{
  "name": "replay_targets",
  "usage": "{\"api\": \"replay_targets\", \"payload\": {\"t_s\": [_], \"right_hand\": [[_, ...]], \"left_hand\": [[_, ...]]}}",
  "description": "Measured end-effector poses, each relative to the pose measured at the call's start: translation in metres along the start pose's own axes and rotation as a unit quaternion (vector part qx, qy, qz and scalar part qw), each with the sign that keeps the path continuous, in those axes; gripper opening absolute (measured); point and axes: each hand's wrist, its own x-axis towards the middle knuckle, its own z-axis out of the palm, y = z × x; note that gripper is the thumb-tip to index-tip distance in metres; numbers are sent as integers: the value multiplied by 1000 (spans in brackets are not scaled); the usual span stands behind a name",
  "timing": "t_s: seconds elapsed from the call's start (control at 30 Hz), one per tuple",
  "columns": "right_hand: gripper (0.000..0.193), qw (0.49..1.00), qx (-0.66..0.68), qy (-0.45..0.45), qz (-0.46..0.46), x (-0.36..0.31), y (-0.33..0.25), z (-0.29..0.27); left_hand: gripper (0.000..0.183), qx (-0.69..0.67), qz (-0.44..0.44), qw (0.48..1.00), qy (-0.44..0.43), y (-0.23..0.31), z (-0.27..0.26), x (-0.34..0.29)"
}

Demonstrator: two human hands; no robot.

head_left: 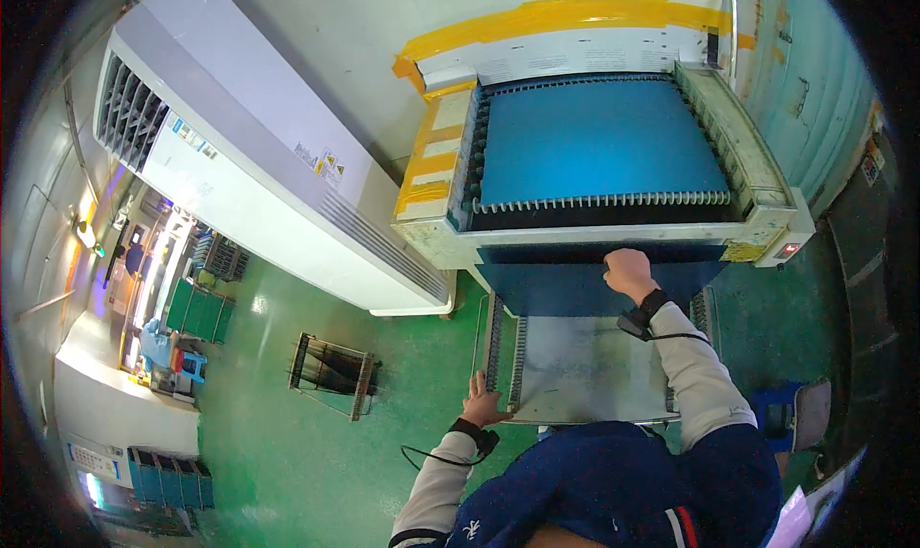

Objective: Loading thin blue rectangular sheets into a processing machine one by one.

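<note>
My right hand is closed at the upper edge of a dark blue board, which stands below the front of a roller machine. My left hand lies with fingers stretched out against the near left corner of a slotted rack. Comb-like teeth line both sides of this rack, and a grey flat surface shows between them. On top of the machine, a bright blue board lies flat over the rollers. The fingertips of my right hand are partly hidden.
A tall white air conditioner leans across the left in this view. An empty-looking small wire rack stands on the green floor. A blue stool is close on my right. More racks with boards stand far left.
</note>
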Motion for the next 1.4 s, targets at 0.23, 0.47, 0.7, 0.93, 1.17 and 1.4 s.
{"api": "replay_targets", "payload": {"t_s": [0.23, 0.47, 0.7, 0.93, 1.17, 1.4], "right_hand": [[21, 1000, -9, 6, -8, -1, -3, -3], [18, 1000, -2, 19, -2, 0, -1, -2], [18, 1000, -10, 26, -7, 1, -2, -1], [18, 1000, -10, 27, -9, 3, -1, 2], [18, 999, -8, 34, -8, 3, 0, 4], [18, 1000, -2, 30, -3, 2, -1, 2]], "left_hand": [[73, -16, 21, 999, 43, -3, 5, 0], [83, -1, 6, 1000, 5, -1, 1, 1], [80, 2, 0, 1000, 14, -1, 2, 1], [78, 4, 3, 1000, 19, -2, 3, 1], [78, 5, 8, 1000, 13, -1, 3, 1], [78, -6, 16, 1000, 22, -5, 7, 3]]}}
